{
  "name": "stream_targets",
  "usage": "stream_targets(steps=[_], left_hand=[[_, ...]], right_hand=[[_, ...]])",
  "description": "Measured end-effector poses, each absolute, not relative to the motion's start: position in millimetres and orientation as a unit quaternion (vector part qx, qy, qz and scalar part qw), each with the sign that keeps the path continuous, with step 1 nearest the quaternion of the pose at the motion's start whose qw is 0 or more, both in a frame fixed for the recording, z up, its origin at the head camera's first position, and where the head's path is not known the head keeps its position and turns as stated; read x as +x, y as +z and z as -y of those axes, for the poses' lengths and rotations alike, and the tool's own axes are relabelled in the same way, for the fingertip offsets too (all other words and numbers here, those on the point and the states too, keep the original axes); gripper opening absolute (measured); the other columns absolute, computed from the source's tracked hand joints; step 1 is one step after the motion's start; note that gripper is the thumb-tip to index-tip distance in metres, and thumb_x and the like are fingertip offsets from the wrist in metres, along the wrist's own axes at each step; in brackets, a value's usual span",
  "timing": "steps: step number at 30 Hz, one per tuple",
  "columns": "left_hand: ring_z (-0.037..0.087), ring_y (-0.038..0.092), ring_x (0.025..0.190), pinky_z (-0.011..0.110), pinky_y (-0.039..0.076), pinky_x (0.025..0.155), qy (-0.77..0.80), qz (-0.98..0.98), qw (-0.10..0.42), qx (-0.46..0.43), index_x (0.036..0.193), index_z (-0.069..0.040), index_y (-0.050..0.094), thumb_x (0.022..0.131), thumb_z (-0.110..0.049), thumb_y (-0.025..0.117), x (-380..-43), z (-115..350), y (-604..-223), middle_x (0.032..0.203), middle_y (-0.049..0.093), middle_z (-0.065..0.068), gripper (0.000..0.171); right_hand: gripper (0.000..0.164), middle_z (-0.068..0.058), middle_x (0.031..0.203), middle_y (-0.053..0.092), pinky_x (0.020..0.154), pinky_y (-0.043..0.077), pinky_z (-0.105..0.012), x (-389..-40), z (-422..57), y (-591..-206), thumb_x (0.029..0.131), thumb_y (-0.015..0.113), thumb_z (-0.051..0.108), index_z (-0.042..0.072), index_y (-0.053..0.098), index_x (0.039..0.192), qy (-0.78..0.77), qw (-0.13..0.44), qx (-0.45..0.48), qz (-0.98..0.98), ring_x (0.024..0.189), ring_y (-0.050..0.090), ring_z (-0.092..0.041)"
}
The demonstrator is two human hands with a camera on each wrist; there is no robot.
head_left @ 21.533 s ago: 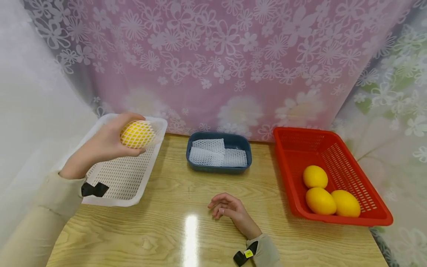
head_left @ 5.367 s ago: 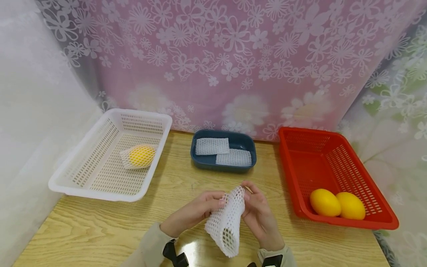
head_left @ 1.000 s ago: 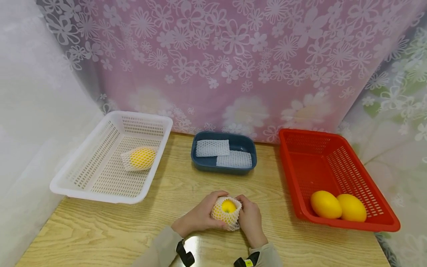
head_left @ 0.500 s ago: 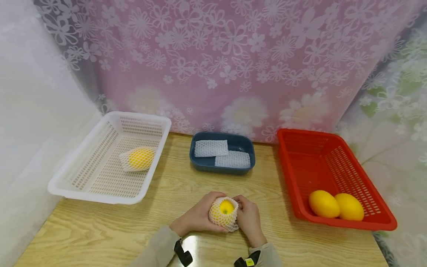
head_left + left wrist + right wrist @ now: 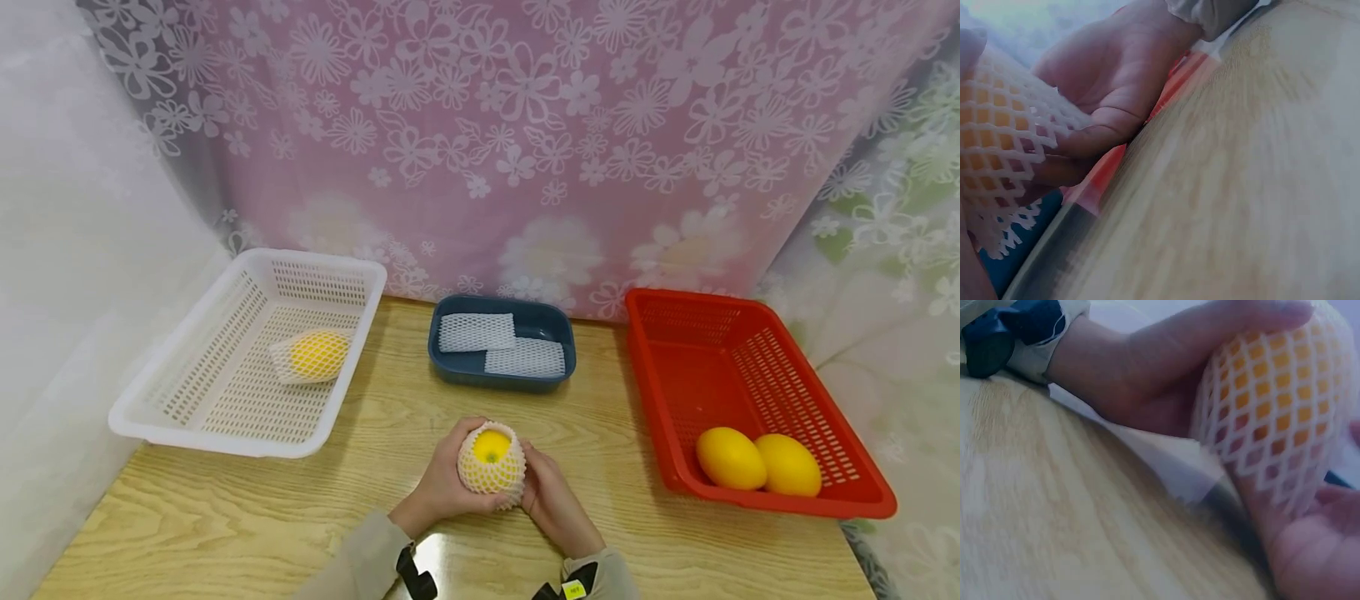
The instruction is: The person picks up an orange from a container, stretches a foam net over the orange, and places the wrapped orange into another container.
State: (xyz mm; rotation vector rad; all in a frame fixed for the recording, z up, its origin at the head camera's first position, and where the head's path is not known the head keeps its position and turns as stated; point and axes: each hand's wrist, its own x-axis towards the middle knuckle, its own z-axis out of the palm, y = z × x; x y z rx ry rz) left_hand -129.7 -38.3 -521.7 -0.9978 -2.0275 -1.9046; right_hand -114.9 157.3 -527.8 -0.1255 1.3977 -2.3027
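Observation:
A round yellow fruit (image 5: 491, 448) with a greenish end facing up sits inside a white foam net (image 5: 492, 479), above the near middle of the table. My left hand (image 5: 450, 482) grips it from the left, thumb and fingers spread round the net. In the right wrist view the left thumb lies across the netted fruit (image 5: 1279, 381). My right hand (image 5: 555, 500) holds the net's right side and lower end, its fingertips partly hidden behind the fruit. The left wrist view shows the right-hand fingers (image 5: 1079, 150) curled at the net's loose lower edge.
A white basket (image 5: 135, 417) at the left holds one netted yellow fruit (image 5: 318, 356). At the back middle, a blue bin (image 5: 502, 382) contains two flat foam nets (image 5: 476, 332). Two bare yellow fruits (image 5: 731, 458) lie in the red basket (image 5: 645, 367) on the right.
Earlier the net was empty in both hands; now it surrounds a fruit. Red-basket fruits dropped from three to two. Over the last half second, hands and fruit shifted slightly left and up.

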Motion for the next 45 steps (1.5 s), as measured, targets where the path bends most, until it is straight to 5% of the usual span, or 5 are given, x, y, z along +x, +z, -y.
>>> stream_targets(steps=[4, 24, 33, 38, 45], left_hand=[[0.016, 0.059, 0.102, 0.032, 0.051, 0.089, -0.657, 0.678, 0.084, -0.318, 0.132, -0.002, 0.046, 0.061, -0.006, 0.089, -130.3, 37.3, -522.4, 0.12, 0.06, 0.011, 0.083], [0.02, 0.058, 0.106, 0.03, 0.048, 0.092, -0.712, 0.64, 0.028, -0.289, 0.139, -0.014, 0.043, 0.068, -0.013, 0.088, -139.5, 36.0, -543.4, 0.124, 0.058, 0.011, 0.083], [0.018, 0.057, 0.102, 0.031, 0.05, 0.086, -0.743, 0.619, 0.042, -0.251, 0.139, -0.007, 0.044, 0.081, -0.026, 0.078, -138.8, 37.1, -541.6, 0.124, 0.055, 0.011, 0.07], [0.017, 0.055, 0.103, 0.028, 0.048, 0.087, -0.789, 0.57, 0.028, -0.227, 0.136, -0.003, 0.043, 0.086, -0.029, 0.069, -139.8, 37.1, -540.4, 0.124, 0.053, 0.009, 0.062], [0.016, 0.056, 0.098, 0.028, 0.049, 0.085, -0.842, 0.503, -0.027, -0.192, 0.131, 0.006, 0.04, 0.09, -0.026, 0.065, -140.3, 34.7, -536.0, 0.115, 0.055, 0.009, 0.058]], right_hand=[[0.041, -0.001, 0.126, 0.059, 0.098, 0.048, -0.033, -114.8, -159.1, -531.4, 0.11, 0.026, 0.033, 0.015, 0.057, 0.129, -0.856, 0.241, -0.086, -0.448, 0.116, 0.057, -0.012], [0.038, -0.004, 0.125, 0.062, 0.096, 0.05, -0.031, -114.6, -158.3, -535.5, 0.111, 0.029, 0.021, 0.012, 0.058, 0.132, -0.884, 0.251, -0.135, -0.37, 0.115, 0.059, -0.014], [0.038, 0.0, 0.087, 0.068, 0.065, 0.056, -0.025, -109.3, -147.2, -532.3, 0.108, 0.038, 0.035, 0.006, 0.063, 0.11, -0.783, 0.119, -0.067, -0.606, 0.076, 0.065, -0.01], [0.042, -0.015, 0.061, 0.053, 0.044, 0.044, -0.024, -108.5, -145.6, -529.8, 0.109, 0.038, 0.026, -0.005, 0.064, 0.098, -0.711, 0.034, -0.057, -0.7, 0.047, 0.046, -0.018], [0.027, -0.015, 0.077, 0.06, 0.056, 0.052, -0.027, -111.9, -144.4, -532.4, 0.105, 0.05, 0.017, -0.005, 0.065, 0.098, -0.706, -0.029, -0.073, -0.704, 0.064, 0.058, -0.015]])
